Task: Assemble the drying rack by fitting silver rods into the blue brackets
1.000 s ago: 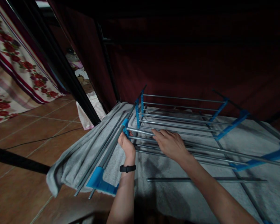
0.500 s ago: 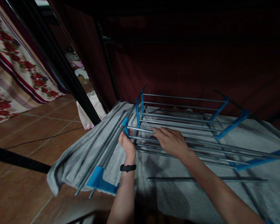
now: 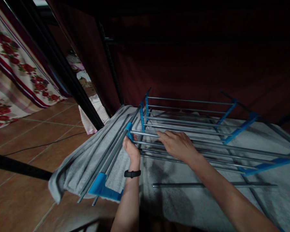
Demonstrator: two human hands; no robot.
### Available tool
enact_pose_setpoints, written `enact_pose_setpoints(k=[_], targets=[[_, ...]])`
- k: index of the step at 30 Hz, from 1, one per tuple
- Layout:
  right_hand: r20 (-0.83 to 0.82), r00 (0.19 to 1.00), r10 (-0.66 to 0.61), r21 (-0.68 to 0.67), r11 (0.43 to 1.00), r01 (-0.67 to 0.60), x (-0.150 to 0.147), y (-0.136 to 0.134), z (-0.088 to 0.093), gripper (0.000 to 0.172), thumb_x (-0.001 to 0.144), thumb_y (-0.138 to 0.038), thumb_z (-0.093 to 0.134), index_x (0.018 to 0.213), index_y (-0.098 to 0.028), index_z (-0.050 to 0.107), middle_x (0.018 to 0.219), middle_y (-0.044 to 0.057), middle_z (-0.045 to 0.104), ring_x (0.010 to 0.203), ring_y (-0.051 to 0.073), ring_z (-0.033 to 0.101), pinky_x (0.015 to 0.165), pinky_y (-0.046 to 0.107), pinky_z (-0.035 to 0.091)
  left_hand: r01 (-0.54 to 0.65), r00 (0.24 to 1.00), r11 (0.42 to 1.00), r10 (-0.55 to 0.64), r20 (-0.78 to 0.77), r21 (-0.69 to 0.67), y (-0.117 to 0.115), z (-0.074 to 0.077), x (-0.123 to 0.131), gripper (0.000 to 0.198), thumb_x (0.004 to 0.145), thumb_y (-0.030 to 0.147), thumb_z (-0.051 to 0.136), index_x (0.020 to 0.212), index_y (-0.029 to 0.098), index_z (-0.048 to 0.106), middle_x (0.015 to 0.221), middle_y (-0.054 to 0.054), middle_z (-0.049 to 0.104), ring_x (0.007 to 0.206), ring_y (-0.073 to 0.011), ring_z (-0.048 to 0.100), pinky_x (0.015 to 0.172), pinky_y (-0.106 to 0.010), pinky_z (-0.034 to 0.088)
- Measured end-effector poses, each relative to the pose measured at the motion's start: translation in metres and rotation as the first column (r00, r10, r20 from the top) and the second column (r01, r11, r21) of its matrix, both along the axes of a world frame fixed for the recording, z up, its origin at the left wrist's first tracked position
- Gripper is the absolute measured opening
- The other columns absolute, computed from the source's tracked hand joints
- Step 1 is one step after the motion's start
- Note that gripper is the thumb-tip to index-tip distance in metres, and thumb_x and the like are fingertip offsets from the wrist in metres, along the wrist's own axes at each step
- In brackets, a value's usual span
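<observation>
A rack of grey metal tubes (image 3: 195, 123) joined by blue plastic brackets lies on a grey blanket. My left hand (image 3: 131, 147), a black band on its wrist, is closed around a blue bracket (image 3: 129, 129) at the rack's left side. The bracket sits on a long tube, and some of my left fingers are hidden behind it. My right hand (image 3: 176, 145) wraps over a metal tube (image 3: 145, 133) whose left end meets that bracket. Nearer me on the left is another blue bracket (image 3: 106, 190), fixed to the long tube.
A loose metal tube (image 3: 176, 185) lies on the grey blanket (image 3: 169, 206) in front of the rack. Black bed-frame posts (image 3: 70, 77) stand at left, by the tiled floor (image 3: 45, 138) and a flowered cloth (image 3: 26, 71). Dark red fabric (image 3: 183, 71) hangs behind.
Both hands keep their holds, with hardly any movement. The view has shifted very slightly.
</observation>
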State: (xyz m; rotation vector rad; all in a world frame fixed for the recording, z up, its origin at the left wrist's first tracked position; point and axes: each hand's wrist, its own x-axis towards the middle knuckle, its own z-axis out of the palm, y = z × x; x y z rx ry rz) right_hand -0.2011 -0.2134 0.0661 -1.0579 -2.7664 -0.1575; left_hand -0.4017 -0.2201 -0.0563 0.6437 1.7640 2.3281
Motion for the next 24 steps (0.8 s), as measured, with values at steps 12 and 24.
enact_pose_setpoints(k=[12, 24], targets=[[0.002, 0.999, 0.047, -0.050, 0.998, -0.047, -0.003, 0.001, 0.012, 0.033, 0.099, -0.033, 0.034, 0.121, -0.029, 0.058, 0.104, 0.004, 0.072, 0.088, 0.021, 0.067, 0.074, 0.030, 0.043, -0.048, 0.999, 0.997, 0.048, -0.002, -0.061, -0.001, 0.000, -0.001, 0.063, 0.091, 0.064, 0.024, 0.065, 0.018, 0.058, 0.060, -0.002, 0.056, 0.058, -0.0146, 0.053, 0.060, -0.030, 0.042], [-0.037, 0.993, 0.116, -0.095, 0.988, -0.120, -0.008, 0.016, 0.014, 0.030, 0.100, -0.036, 0.033, 0.113, -0.028, 0.059, 0.105, 0.001, 0.072, 0.092, 0.020, 0.066, 0.075, 0.030, 0.043, -0.154, 0.985, 0.972, 0.165, 0.049, -0.179, 0.003, 0.019, 0.003, 0.063, 0.092, 0.058, 0.017, 0.059, 0.018, 0.053, 0.051, 0.000, 0.050, 0.046, -0.0143, 0.047, 0.048, -0.031, 0.039]])
